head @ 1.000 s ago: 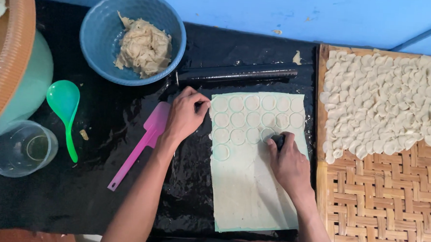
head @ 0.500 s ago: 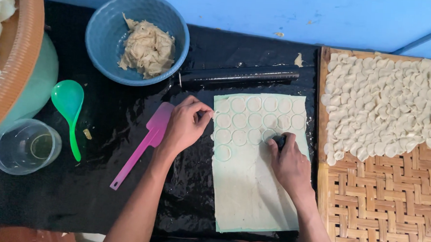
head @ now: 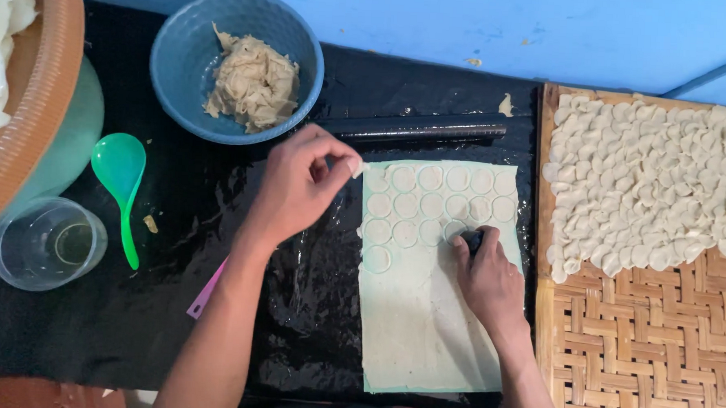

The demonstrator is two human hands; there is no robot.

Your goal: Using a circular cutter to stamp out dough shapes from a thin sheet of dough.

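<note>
A pale rolled dough sheet point(head: 423, 329) lies on the black plastic work surface point(head: 171, 302), its upper part stamped with several round cut circles point(head: 428, 203). My right hand point(head: 490, 283) presses a small dark round cutter point(head: 473, 237) into the sheet near its right edge. Raised just left of the sheet's top corner, my left hand point(head: 298, 189) pinches a small bit of dough point(head: 356, 167) between thumb and fingers. A blue bowl point(head: 185, 74) of beige filling point(head: 254, 81) sits above my left hand.
A black rolling pin point(head: 415, 129) lies above the sheet. A woven bamboo tray point(head: 650, 347) at the right holds several folded dumplings point(head: 650, 176). At the left are a green spoon point(head: 119, 173), a clear cup point(head: 43, 243), a pink spatula point(head: 205, 297) and a brown basket point(head: 33, 108).
My left hand lifted off the sheet's left edge and now pinches a bit of dough at the top corner. My right hand stays on the cutter.
</note>
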